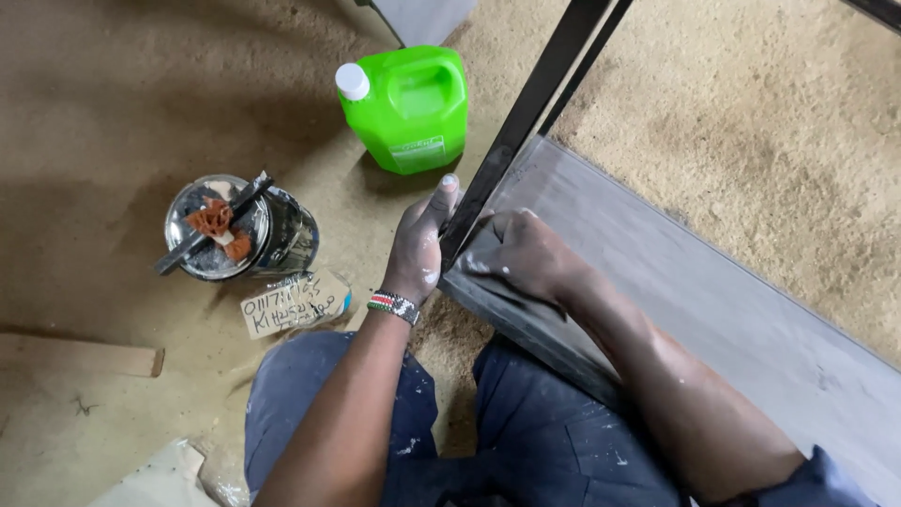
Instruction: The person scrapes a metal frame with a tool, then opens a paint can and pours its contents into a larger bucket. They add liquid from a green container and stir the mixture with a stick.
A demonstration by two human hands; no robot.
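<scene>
Head view: left hand [418,246] gripping slanted black metal bar [526,113]; right hand [521,252] clenched, pressing on grey flat board [713,300] across the lap. Seemingly rubbing the corner; firm steadying needed. Green plastic jug [408,105] nearby.

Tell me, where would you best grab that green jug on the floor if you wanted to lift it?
Probably by the handle moulded into the top of the green jug, beside its white cap. The jug stands upright on the sawdust floor with nothing over it, so coming straight down from above looks easiest, fingers hooked through the handle opening. Its flat, wide sides offer a poorer grip.
</scene>
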